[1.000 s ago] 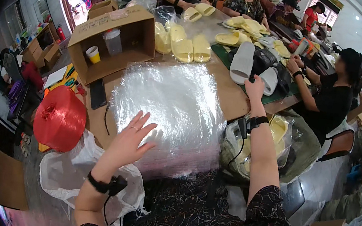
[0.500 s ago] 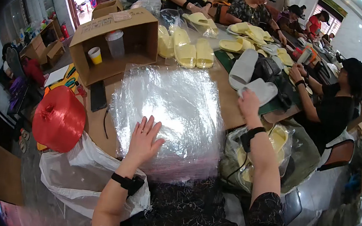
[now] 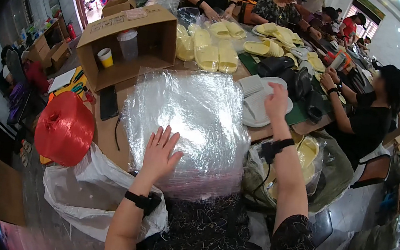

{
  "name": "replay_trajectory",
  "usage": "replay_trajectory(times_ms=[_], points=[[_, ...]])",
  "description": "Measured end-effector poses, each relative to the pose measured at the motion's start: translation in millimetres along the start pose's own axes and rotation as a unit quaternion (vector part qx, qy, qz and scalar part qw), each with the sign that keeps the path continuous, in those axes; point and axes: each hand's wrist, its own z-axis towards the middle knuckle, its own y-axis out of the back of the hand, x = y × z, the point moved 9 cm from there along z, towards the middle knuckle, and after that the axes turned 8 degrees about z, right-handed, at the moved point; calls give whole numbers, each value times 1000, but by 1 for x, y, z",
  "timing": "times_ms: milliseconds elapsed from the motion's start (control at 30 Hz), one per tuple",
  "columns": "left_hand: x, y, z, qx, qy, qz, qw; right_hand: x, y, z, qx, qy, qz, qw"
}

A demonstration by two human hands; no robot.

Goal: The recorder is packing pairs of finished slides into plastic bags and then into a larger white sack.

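My left hand (image 3: 160,152) lies flat, fingers spread, on a thick stack of clear plastic bags (image 3: 190,119) with pinkish lower edges. To the right of that stack is a pair of pale grey slippers (image 3: 251,104), side by side and partly overlapping the bags' right edge. My right hand (image 3: 277,102) is closed at the right side of the pair, its fingertips partly hidden. Just beyond it, black slippers (image 3: 276,66) rest on a green mat (image 3: 249,64).
An open cardboard box (image 3: 167,45) holding two cups stands back left. Nearby are a black phone (image 3: 108,103) and a red twine roll (image 3: 64,127). Yellow slippers (image 3: 208,55) lie at the back. A sack of bagged slippers (image 3: 328,167) is at right. Co-workers work along the table.
My right hand has brought the pale grey slippers left and nearer, against the bag stack, and drawn them together. Black slippers beyond now show more. My left hand stays on the bags.
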Motion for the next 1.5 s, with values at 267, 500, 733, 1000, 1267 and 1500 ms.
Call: replay_trajectory(times_ms=[267,500,733,1000,1267,1500], points=[[-6,-3,8,21,-7,-5,1000,-134,-75,-19,326,-237,194,894],[-5,-3,7,6,-4,-12,1000,-129,-49,-25,273,-172,6,946],[3,-7,1,9,15,4,1000,-28,29,9,85,-183,23,979],[6,-10,2,40,32,17,999,146,-5,-3,122,-178,281,935],[-1,-1,6,-18,-4,-4,1000,227,-121,-103,403,-17,65,913],[9,-3,5,63,99,-135,984,226,-143,-94,404,14,55,913]])
